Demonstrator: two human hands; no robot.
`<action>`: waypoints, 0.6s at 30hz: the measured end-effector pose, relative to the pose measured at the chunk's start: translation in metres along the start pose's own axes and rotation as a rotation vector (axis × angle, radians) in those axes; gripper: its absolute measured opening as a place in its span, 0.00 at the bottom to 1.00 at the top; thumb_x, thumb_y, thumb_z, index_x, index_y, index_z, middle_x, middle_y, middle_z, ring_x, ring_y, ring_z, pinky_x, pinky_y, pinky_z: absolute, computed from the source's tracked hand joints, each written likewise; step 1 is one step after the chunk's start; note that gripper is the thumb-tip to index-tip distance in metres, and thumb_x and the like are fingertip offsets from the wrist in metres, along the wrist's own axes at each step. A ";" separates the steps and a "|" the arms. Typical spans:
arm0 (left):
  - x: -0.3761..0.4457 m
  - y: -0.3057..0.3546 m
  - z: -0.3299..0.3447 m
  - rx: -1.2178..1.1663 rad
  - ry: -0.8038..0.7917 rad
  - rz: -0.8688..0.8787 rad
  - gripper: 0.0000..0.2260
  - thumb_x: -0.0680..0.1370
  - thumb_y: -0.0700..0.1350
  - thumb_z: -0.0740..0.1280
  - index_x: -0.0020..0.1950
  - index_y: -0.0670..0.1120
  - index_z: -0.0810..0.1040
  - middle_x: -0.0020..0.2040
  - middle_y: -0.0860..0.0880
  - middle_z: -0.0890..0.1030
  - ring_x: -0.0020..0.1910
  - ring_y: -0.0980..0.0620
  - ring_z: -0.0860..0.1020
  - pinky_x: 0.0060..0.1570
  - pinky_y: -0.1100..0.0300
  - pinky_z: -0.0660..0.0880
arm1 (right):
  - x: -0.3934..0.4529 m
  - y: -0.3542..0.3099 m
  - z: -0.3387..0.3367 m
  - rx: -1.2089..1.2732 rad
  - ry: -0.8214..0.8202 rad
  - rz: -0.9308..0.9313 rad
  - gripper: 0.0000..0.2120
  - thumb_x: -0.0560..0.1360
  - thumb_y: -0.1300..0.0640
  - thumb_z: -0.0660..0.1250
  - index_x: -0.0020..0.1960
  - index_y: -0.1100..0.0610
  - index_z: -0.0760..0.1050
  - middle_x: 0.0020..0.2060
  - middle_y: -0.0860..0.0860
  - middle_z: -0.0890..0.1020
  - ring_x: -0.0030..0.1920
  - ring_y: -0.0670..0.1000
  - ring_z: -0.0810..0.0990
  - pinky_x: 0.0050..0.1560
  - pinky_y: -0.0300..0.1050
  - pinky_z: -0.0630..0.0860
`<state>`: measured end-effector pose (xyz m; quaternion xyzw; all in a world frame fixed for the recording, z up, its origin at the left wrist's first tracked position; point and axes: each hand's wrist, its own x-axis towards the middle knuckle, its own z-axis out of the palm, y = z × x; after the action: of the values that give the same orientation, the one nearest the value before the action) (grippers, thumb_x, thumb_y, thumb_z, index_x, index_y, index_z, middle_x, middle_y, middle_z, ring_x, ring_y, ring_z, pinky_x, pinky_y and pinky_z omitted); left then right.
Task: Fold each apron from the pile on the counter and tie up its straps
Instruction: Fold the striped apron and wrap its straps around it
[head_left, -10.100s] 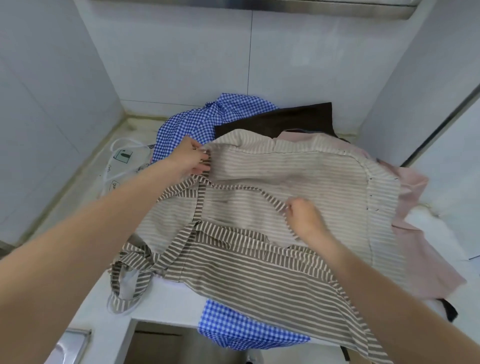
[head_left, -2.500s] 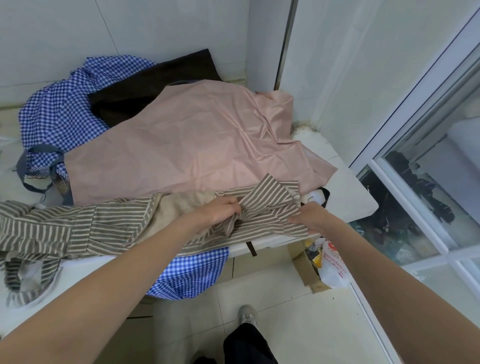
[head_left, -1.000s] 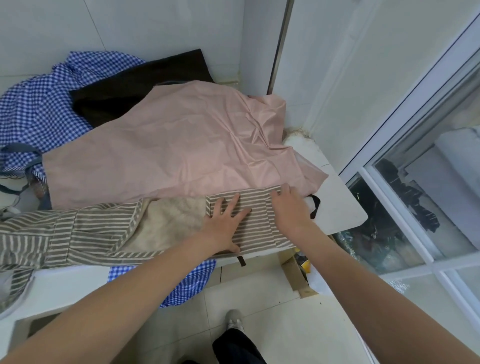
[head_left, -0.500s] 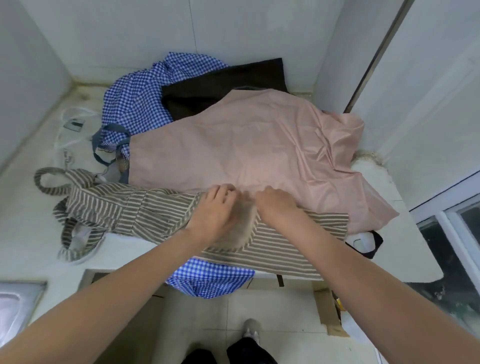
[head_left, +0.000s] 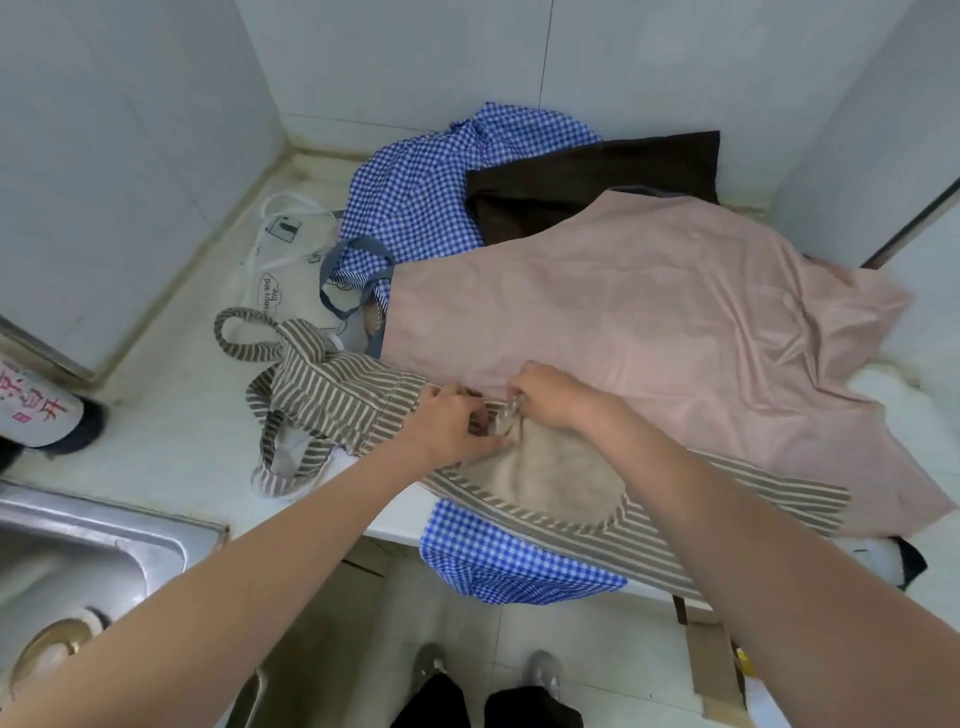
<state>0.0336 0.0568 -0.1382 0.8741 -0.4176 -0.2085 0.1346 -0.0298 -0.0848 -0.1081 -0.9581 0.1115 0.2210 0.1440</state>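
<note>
At the frame's centre, the left hand (head_left: 449, 423) and right hand (head_left: 553, 397) are both pinching the brown-and-cream striped cloth apron (head_left: 337, 400) on the white counter (head_left: 171, 415).

White tote bag (head_left: 291, 270) on counter, far left of apron pile: small dark print inside cloud outline, turned sideways, reads "happy and free" as far as legible; first word partly blurred. Above it on same bag, small square label with dark figure, no readable words. Bottle (head_left: 39, 410) at left edge by sink: white label with red Chinese characters, seen at angle and cut off by frame, cannot make them out. No other readable text anywhere.
</note>
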 end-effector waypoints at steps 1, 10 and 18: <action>0.004 0.002 0.001 -0.010 -0.028 -0.023 0.19 0.72 0.59 0.68 0.50 0.44 0.79 0.55 0.44 0.77 0.58 0.45 0.72 0.62 0.55 0.63 | 0.004 0.000 -0.004 0.038 -0.016 0.003 0.15 0.79 0.62 0.57 0.63 0.62 0.73 0.61 0.62 0.72 0.62 0.60 0.73 0.59 0.45 0.67; 0.027 -0.009 -0.021 -0.481 -0.162 -0.144 0.07 0.75 0.44 0.70 0.42 0.43 0.76 0.38 0.44 0.78 0.35 0.51 0.75 0.43 0.57 0.74 | 0.004 0.023 0.000 0.411 0.100 0.335 0.13 0.76 0.53 0.66 0.57 0.59 0.75 0.56 0.56 0.79 0.57 0.55 0.76 0.54 0.43 0.71; 0.059 0.035 -0.008 -0.200 -0.082 -0.171 0.13 0.74 0.52 0.69 0.53 0.46 0.76 0.55 0.45 0.79 0.56 0.45 0.77 0.52 0.57 0.71 | -0.026 0.052 0.019 0.451 -0.031 0.233 0.12 0.72 0.49 0.71 0.50 0.56 0.76 0.44 0.49 0.77 0.46 0.49 0.74 0.45 0.41 0.67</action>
<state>0.0476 -0.0103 -0.1317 0.8795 -0.3238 -0.2954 0.1856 -0.0742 -0.1233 -0.1240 -0.8789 0.2653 0.2203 0.3295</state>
